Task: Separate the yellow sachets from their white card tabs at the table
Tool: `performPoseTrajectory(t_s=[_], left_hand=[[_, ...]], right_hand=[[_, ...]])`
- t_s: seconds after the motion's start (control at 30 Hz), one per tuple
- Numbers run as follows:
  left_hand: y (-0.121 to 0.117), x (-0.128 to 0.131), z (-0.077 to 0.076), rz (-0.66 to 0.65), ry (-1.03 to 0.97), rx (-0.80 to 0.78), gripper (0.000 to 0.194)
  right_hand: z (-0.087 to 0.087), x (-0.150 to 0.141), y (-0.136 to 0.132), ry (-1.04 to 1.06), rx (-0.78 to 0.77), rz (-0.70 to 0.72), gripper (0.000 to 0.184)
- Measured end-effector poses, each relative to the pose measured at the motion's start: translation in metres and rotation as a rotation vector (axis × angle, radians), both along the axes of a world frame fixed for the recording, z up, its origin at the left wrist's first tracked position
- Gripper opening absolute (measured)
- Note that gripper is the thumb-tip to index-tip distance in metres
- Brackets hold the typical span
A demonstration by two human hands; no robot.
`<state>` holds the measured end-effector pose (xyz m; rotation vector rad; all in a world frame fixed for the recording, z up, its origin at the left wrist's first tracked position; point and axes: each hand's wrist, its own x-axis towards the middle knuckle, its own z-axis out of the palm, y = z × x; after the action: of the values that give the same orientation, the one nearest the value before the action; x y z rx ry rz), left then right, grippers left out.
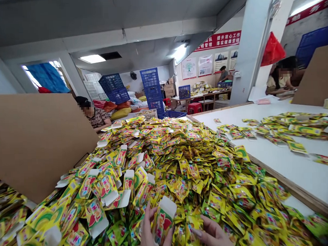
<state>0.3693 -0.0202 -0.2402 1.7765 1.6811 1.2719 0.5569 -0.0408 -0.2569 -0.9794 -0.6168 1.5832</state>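
Observation:
In the lower middle of the head view, my left hand (154, 232) is wrapped round a small yellow, green and red carton (164, 220). The carton stands tilted with its white end flap (168, 206) raised. Just to the right, my right hand (215, 234) has its thumb and fingers closed at the edge of a yellow sachet (193, 228). A deep heap of similar shiny sachets (179, 189) lies under and beyond both hands. On the left of the heap are many cartons (105, 188), several with white flaps sticking out.
A cardboard panel (41, 141) stands at the left. At the right, a wooden edge (287, 187) borders a white table (220, 117) with loose cartons (295, 127). Co-workers sit at left, right and the back. Blue crates (152, 89) are stacked behind the heap.

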Motion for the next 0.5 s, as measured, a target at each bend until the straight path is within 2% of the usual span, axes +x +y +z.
performPoseTrajectory(t_s=[0.1,0.27,0.37,0.43,0.5], left_hand=[[-0.005,0.015,-0.002,-0.020,-0.072,-0.085,0.070],[-0.014,0.020,-0.012,-0.217,-0.101,-0.148,0.048],[-0.021,0.016,-0.016,-0.329,-0.208,-0.109,0.058],[-0.025,0.013,-0.016,-0.417,-0.310,-0.236,0.066],[-0.029,0.011,-0.015,-0.506,-0.336,-0.450,0.062]], right_hand=[[0.006,0.002,-0.006,0.017,-0.016,0.082,0.055],[0.024,-0.004,-0.013,-0.063,0.133,0.162,0.051],[0.034,-0.008,-0.016,-0.102,0.195,0.196,0.044],[0.040,-0.009,-0.017,-0.111,0.199,0.225,0.043],[0.046,-0.007,-0.017,-0.134,0.189,0.259,0.043]])
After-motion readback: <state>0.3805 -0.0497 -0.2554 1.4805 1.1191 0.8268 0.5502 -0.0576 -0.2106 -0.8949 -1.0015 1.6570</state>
